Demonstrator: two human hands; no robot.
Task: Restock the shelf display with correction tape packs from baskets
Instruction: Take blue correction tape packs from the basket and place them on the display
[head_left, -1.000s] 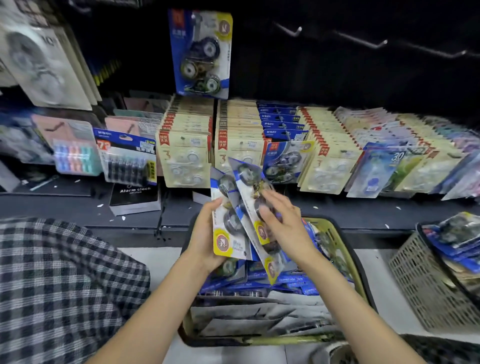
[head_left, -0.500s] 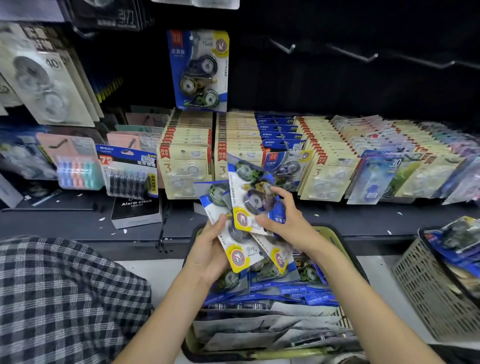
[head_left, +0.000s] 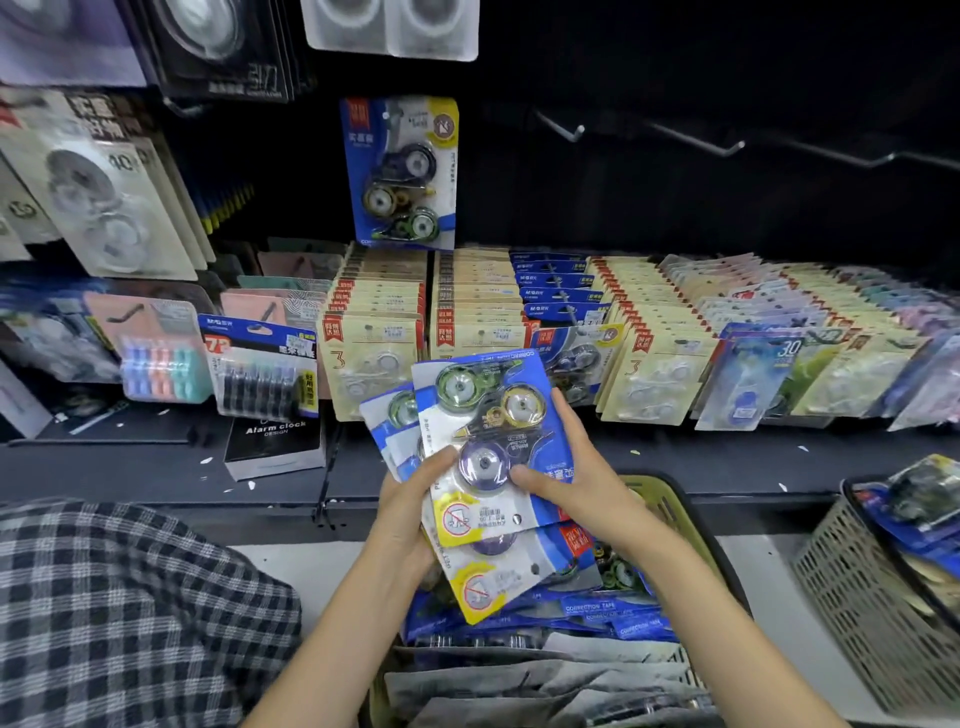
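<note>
I hold a fanned stack of blue correction tape packs (head_left: 483, 441) upside down above the green basket (head_left: 670, 512). My left hand (head_left: 410, 506) grips the stack from the left, thumb across the top pack. My right hand (head_left: 576, 470) grips its right edge, thumb on the front. More blue packs (head_left: 597, 608) lie in the basket beneath. One matching pack (head_left: 400, 171) hangs on a hook above the shelf. On the shelf behind, another blue pack (head_left: 571, 358) stands among rows of beige packs.
Rows of beige packs (head_left: 374, 332) and pastel packs (head_left: 779, 322) fill the black shelf (head_left: 156, 467). Bare hooks (head_left: 696, 143) stick out at upper right. A grey basket (head_left: 872, 592) of packs stands at right. A checked sleeve (head_left: 119, 618) is at lower left.
Both hands have drawn the loosely spread packs together into a tidier stack and turned the top pack to face me. The camera has tilted upward.
</note>
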